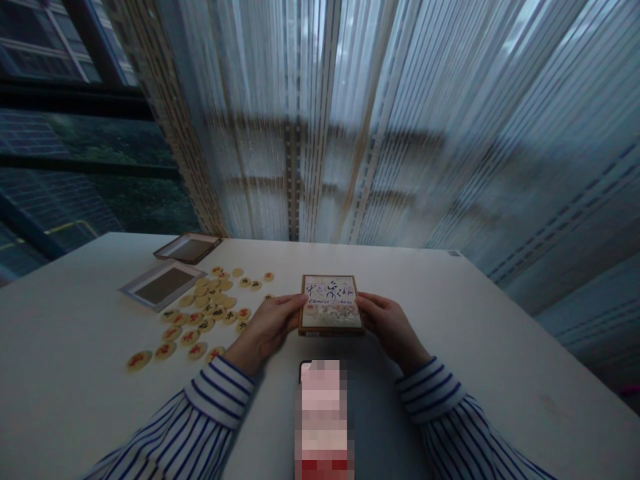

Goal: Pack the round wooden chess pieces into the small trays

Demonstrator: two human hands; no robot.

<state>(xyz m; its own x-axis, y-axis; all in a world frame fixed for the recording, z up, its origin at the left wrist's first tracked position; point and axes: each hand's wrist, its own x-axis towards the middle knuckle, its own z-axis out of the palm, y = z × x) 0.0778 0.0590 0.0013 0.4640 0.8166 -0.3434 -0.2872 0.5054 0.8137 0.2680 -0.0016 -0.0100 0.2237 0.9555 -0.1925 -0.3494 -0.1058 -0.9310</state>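
Note:
A Chinese chess box point(333, 307), printed with dark brush characters and the words "Chinese chess", is held between my two hands in the middle of the view. My left hand point(267, 327) grips its left edge, thumb on top. At the right edge my right hand point(393, 323) pinches it in the same way. The fingers under the box are mostly hidden. Left of my left hand lies a loose spread of round wooden chess pieces point(194, 318), marked with red or black characters. Some of them overlap.
An open shallow box part point(187, 248) and a pale-framed tray point(163, 285) lie at the white table's point(480, 347) back left. A phone-like thing point(323, 413), its screen blurred out, lies in front of me. Striped string curtains point(320, 133) hang behind the table.

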